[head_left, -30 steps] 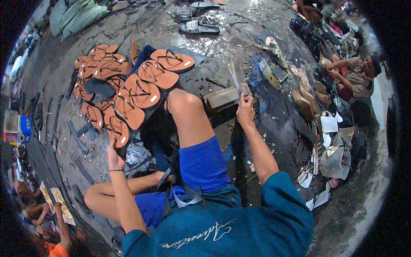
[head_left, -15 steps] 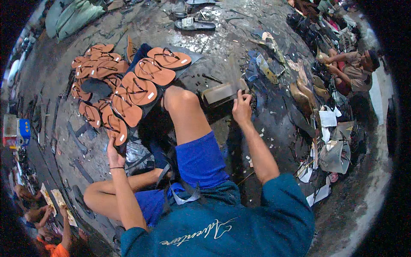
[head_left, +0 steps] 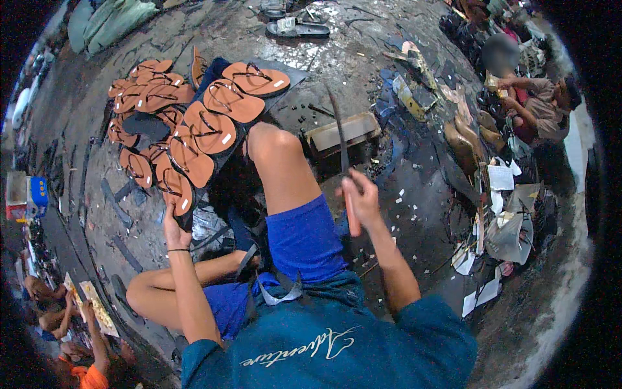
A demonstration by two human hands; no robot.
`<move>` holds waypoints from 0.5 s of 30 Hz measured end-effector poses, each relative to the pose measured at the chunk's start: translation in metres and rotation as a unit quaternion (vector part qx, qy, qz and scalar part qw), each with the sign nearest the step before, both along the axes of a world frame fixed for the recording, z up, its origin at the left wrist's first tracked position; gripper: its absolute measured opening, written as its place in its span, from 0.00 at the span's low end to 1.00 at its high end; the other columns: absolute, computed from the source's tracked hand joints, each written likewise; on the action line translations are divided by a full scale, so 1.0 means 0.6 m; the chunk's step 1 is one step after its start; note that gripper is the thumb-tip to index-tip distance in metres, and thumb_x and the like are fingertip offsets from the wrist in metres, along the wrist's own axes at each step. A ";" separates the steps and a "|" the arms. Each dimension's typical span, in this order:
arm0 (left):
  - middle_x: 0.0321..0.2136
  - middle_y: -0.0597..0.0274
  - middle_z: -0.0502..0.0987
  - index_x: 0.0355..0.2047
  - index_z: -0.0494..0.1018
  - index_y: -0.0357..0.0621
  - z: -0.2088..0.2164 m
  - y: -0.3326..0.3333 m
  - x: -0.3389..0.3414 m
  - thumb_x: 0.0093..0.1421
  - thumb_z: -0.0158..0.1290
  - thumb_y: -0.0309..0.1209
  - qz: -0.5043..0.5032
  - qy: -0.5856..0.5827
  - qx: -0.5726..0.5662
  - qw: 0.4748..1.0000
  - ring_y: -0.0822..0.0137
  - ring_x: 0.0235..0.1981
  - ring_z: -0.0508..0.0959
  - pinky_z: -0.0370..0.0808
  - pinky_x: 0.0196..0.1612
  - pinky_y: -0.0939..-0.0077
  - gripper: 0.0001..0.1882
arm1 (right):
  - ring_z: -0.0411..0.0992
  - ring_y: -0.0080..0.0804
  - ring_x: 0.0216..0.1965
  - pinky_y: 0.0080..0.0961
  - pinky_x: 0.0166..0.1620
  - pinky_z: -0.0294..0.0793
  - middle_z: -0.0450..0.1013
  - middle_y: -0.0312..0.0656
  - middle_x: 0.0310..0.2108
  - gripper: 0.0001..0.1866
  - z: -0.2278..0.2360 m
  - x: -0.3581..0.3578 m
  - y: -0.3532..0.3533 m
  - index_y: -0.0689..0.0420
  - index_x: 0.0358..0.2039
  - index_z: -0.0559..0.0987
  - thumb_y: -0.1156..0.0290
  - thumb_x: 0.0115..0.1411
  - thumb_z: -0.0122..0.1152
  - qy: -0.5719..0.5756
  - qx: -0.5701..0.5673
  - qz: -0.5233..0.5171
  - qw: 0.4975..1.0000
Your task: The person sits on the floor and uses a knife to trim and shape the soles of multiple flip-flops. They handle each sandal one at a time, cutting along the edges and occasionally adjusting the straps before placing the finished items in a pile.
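My left hand (head_left: 173,231) grips the near end of a brown flip-flop (head_left: 175,187), thumb on the edge of its sole; the fingers below are partly hidden. This flip-flop lies at the near end of a row of similar brown flip-flops (head_left: 208,129) with dark straps and small white labels. My right hand (head_left: 365,201), right of my raised knee, is closed around a knife (head_left: 343,144) with an orange-red handle. Its long, narrow dark blade points away from me, passing in view over a tan rectangular block (head_left: 363,128) on the floor.
More brown flip-flops (head_left: 152,97) are heaped left of the row. Dark scraps and small bits litter the floor. A grey slide sandal (head_left: 298,28) lies at the far side. Wooden shoe lasts (head_left: 463,139) and papers are at right. Other people sit far right and lower left.
My right hand has come back toward me from the tan block with the knife, whose blade was blurred before. My left hand stays on the flip-flop.
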State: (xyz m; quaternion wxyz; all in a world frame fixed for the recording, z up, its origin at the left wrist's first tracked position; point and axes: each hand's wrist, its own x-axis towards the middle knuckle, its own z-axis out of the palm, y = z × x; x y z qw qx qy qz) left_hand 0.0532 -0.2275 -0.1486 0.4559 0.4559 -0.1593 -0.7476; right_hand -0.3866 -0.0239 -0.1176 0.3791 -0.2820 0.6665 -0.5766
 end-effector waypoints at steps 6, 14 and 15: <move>0.48 0.57 0.77 0.52 0.69 0.41 -0.004 0.003 -0.025 0.69 0.42 0.37 0.036 0.007 0.023 0.999 0.62 0.47 0.78 0.74 0.53 0.66 0.18 | 0.77 0.29 0.23 0.30 0.21 0.78 0.72 0.38 0.24 0.16 -0.185 -0.068 -0.122 0.58 0.40 0.77 0.57 0.63 0.58 -0.071 0.138 -0.022 0.988; 0.47 0.58 0.77 0.50 0.70 0.40 -0.029 0.014 0.010 0.69 0.40 0.37 0.009 0.038 0.006 0.999 0.62 0.46 0.78 0.74 0.53 0.68 0.17 | 0.70 0.24 0.16 0.28 0.18 0.71 0.72 0.36 0.21 0.18 -0.151 -0.043 -0.037 0.59 0.35 0.79 0.55 0.62 0.60 -0.046 0.129 0.019 0.990; 0.47 0.58 0.77 0.50 0.70 0.40 -0.031 0.011 0.006 0.69 0.40 0.36 0.007 0.042 0.004 0.999 0.62 0.46 0.78 0.74 0.52 0.68 0.17 | 0.69 0.23 0.15 0.24 0.19 0.70 0.72 0.36 0.20 0.17 -0.173 -0.051 0.021 0.59 0.35 0.81 0.56 0.62 0.61 0.019 0.145 -0.013 0.989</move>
